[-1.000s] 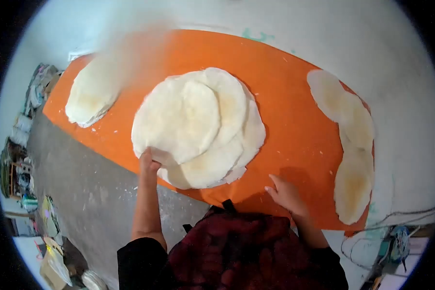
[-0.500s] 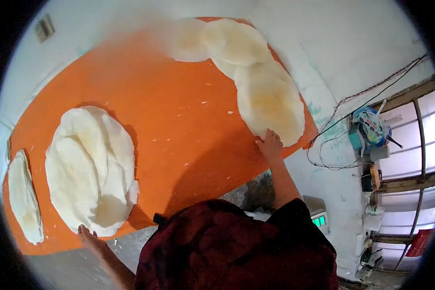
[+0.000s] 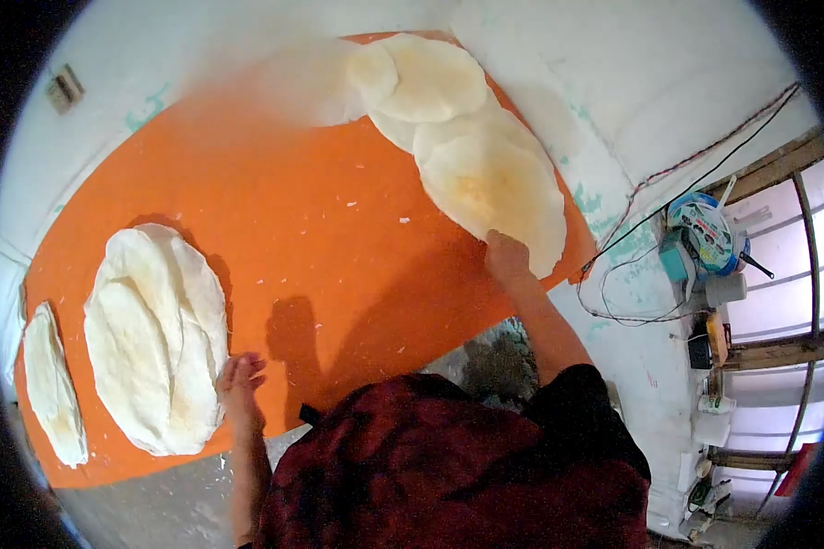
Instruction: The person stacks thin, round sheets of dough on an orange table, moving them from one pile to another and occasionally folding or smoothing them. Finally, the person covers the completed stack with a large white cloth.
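Observation:
My right hand (image 3: 506, 256) is closed at the near edge of a pale round flatbread (image 3: 490, 188), its fingertips right on the rim. That flatbread lies over others in an overlapping row along the right side of the orange table (image 3: 320, 220). Beside the right edge of a large pile of folded flatbreads (image 3: 151, 339), my left hand (image 3: 241, 375) is raised with its fingers loosely apart and nothing in them. Further left lies a narrow folded flatbread (image 3: 53, 384).
Two more overlapping flatbreads (image 3: 430, 78) lie at the far end of the table. Black cables (image 3: 668, 192) hang along the white wall (image 3: 558, 91) on the right, beside a shelf with small items and a window (image 3: 769, 320). A blur covers the far left table edge.
My left hand has moved up and right from the pile's near edge to its right side. My right hand has closed on the flatbread's edge. The view has shifted slightly.

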The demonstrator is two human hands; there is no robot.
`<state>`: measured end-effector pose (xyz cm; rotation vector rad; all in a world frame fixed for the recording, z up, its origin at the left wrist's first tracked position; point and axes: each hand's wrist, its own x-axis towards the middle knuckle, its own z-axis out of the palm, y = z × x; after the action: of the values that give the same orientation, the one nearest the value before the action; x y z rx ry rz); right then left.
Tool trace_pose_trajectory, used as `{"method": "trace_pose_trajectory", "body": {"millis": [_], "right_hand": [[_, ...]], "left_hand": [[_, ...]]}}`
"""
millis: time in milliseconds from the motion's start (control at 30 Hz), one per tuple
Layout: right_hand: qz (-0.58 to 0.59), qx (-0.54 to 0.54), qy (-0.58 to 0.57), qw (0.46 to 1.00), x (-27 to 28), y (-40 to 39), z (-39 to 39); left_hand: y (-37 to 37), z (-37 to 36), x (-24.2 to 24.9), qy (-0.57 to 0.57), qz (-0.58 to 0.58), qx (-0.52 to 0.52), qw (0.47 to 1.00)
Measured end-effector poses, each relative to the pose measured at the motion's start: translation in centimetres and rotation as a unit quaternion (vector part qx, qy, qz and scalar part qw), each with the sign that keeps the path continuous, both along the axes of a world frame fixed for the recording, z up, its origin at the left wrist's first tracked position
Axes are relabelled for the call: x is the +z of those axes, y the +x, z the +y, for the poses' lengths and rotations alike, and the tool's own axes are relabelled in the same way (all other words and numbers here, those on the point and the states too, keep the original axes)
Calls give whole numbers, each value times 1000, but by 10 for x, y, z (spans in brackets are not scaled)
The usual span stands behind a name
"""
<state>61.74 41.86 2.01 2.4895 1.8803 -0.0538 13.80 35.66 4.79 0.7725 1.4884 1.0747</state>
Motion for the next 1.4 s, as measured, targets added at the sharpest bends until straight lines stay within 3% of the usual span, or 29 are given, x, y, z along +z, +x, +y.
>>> {"method": "trace_pose_trajectory", "body": {"millis": [167, 200, 267, 300, 333, 367, 500, 567, 600, 633, 700, 733, 767, 800, 833, 900, 967, 1100, 1167, 1200, 1267, 1300, 1367, 1400], "right_hand": [[131, 145, 38, 980, 91, -64, 18], [267, 159, 41, 950, 103, -83, 20], [413, 188, -2, 891, 108, -121, 30], [481, 140, -65, 863, 120, -146, 30], [541, 90, -128, 827, 131, -169, 28], [588, 105, -131, 791, 132, -186, 26], [535, 122, -143, 824, 132, -218, 27], [518, 177, -118, 829, 126, -225, 26], [592, 161, -125, 780, 129, -230, 25], [523, 223, -113, 815, 145, -229, 27], [482, 208, -80, 847, 154, -220, 44], [507, 254, -78, 820, 162, -203, 55], [530, 234, -69, 812, 197, -206, 51], [510, 179, 33, 841, 184, -187, 65], [288, 254, 9, 923, 223, -186, 74], [480, 127, 22, 868, 243, -181, 86], [448, 196, 69, 870, 269, -197, 95], [355, 280, 185, 873, 309, -276, 119], [229, 385, 231, 864, 323, -331, 121], [181, 381, 250, 872, 329, -369, 108], [136, 503, 364, 772, 308, -419, 113], [-2, 523, 339, 782, 305, -446, 103], [26, 608, 337, 718, 278, -487, 88], [0, 633, 305, 712, 259, -502, 85]], "left_hand": [[71, 14, 5, 10, -89, -176, 980], [87, 21, 10, 29, -80, -219, 972], [117, 35, 32, 64, -91, -269, 957], [127, 38, 48, 82, -112, -277, 951], [134, 40, 59, 82, -152, -270, 947], [138, 42, 68, 83, -192, -265, 942], [128, 39, 63, 48, -289, -236, 927], [119, 35, 64, 40, -252, -170, 952], [111, 34, 64, 35, -232, -132, 963], [102, 36, 56, 16, -231, -104, 967], [63, 47, 62, -33, -122, -136, 983], [42, 54, 65, -59, -68, -156, 984], [16, 51, 91, 1, -139, -130, 982], [-14, 53, 82, 29, -180, -102, 978], [-48, 53, 73, 58, -220, -77, 971], [-112, 41, 85, 49, -262, -22, 964], [-166, 17, 82, 89, -279, 18, 956], [-246, -28, -2, 80, -327, 183, 923], [-261, -44, -52, 59, -374, 249, 891], [-263, -50, -66, 39, -386, 275, 880], [-265, -51, -86, 36, -380, 309, 871], [-258, -50, -77, 42, -386, 316, 866], [-259, -53, -80, 63, -368, 287, 882], [-261, -54, -77, 67, -352, 304, 883]]}}
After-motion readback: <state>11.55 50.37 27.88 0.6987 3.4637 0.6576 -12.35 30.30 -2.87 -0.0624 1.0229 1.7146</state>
